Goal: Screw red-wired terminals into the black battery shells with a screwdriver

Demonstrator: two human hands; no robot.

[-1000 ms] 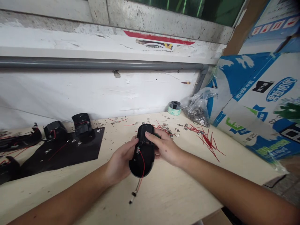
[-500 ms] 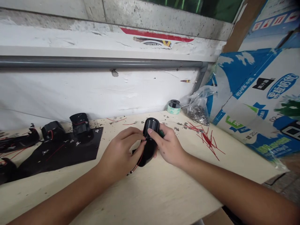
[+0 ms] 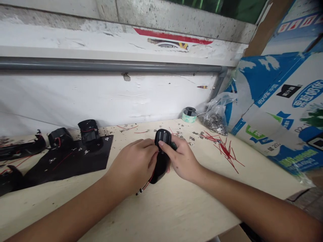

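Observation:
My right hand (image 3: 184, 156) is wrapped round a glossy black plastic housing (image 3: 161, 168), its thumb pressed on the upper part. The housing is held tilted above the table, rounded end up. Against its left side, my left hand (image 3: 137, 164) has its fingers closed together; whatever they pinch is hidden behind them. Below that hand a thin red wire (image 3: 145, 185) hangs out, with a small dark-and-white end piece. A bit of something dark green (image 3: 174, 146) shows between the housing and my right fingers.
Similar black housings (image 3: 88, 131) with red wires stand at the left, around a black sheet (image 3: 96, 158). Small metal pieces and cut red wires (image 3: 225, 151) lie scattered at the back right. Behind them are a tape roll (image 3: 189, 116), a plastic bag of metal parts (image 3: 214, 121) and a blue-white carton (image 3: 277, 101).
The fingers of my left hand have closed up and the hand has rolled over, covering the spot at the housing's side. The view has shifted slightly; my right hand keeps its hold.

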